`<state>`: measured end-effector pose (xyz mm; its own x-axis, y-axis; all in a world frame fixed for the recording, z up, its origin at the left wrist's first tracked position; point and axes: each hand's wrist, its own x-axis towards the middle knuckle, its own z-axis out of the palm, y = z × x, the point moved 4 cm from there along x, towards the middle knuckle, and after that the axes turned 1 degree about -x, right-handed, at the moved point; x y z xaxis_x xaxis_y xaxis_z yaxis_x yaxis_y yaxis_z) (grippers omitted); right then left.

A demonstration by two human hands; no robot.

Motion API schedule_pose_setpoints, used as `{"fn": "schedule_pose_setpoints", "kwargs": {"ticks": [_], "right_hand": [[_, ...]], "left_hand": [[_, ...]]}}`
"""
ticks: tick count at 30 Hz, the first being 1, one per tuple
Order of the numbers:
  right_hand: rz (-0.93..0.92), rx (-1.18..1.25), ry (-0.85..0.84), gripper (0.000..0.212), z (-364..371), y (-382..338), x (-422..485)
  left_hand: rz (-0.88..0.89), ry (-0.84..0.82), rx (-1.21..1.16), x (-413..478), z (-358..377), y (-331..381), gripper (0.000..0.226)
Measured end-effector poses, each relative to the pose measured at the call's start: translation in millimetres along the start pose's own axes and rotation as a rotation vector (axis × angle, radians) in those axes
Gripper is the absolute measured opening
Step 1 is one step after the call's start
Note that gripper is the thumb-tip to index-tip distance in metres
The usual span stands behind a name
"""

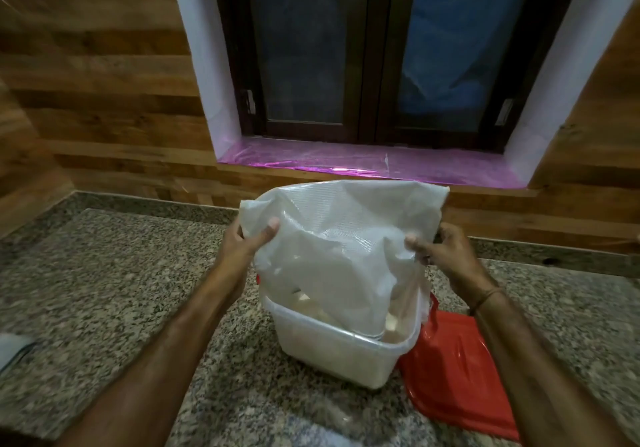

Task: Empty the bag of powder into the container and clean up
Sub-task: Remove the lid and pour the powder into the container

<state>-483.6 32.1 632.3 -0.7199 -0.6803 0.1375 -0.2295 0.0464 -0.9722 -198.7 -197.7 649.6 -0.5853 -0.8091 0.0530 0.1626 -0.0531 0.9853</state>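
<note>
A translucent white plastic bag (339, 239) is held upside down, its mouth inside a clear square plastic container (332, 360) on the granite counter. Pale powder shows inside the container under the bag. My left hand (247, 242) grips the bag's upper left side. My right hand (440, 249) pinches its upper right side. The bag looks mostly slack and hollow. The bag hides most of the container's inside.
A red lid (457, 377) lies flat on the counter, right of the container and touching it. A pale object (14, 349) sits at the left edge. The granite counter (104, 291) runs to a wood-panelled wall with a window sill (374, 166) covered in pink film.
</note>
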Motion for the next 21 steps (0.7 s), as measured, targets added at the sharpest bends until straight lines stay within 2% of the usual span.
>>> {"fn": "schedule_pose_setpoints", "kwargs": {"ticks": [2, 3, 5, 7, 9, 11, 13, 16, 19, 21], "right_hand": [[-0.042, 0.054, 0.031, 0.018, -2.4, -5.8, 2.4], [-0.057, 0.072, 0.022, 0.022, -2.8, -10.1, 2.6], [-0.038, 0.094, -0.104, 0.033, -1.3, -14.5, -0.5], [0.025, -0.013, -0.239, 0.044, 1.5, -1.3, -4.6], [0.051, -0.117, -0.176, 0.038, -0.5, 17.8, -6.0], [0.041, -0.066, -0.020, 0.027, -6.3, 25.1, -3.9], [-0.001, 0.030, 0.051, 0.022, -10.6, 14.4, 0.8], [-0.072, 0.124, 0.032, 0.022, -11.8, -6.9, 5.2], [-0.066, 0.180, 0.013, 0.021, -10.5, -10.5, 4.0], [0.004, 0.136, -0.120, 0.027, -8.5, -3.5, -1.3]], "left_hand": [[-0.074, -0.027, 0.114, -12.7, -3.6, -20.9, 0.048], [-0.082, 0.021, 0.126, -16.8, -7.1, -26.9, 0.040], [-0.050, 0.121, 0.086, -17.1, -11.1, -30.0, 0.024], [-0.028, 0.144, 0.022, -11.4, -8.3, -22.4, 0.018], [-0.012, 0.138, -0.025, -4.4, -2.2, -11.5, 0.024], [0.013, 0.136, -0.020, -0.2, 3.2, -7.4, 0.030], [-0.017, 0.132, 0.108, -1.7, 2.9, -16.8, 0.035], [-0.055, 0.068, 0.260, -13.3, -1.5, -42.9, 0.030], [-0.018, 0.131, 0.230, -13.0, -3.2, -39.7, 0.020], [0.008, 0.161, 0.190, -6.2, 0.1, -27.8, 0.020]]}}
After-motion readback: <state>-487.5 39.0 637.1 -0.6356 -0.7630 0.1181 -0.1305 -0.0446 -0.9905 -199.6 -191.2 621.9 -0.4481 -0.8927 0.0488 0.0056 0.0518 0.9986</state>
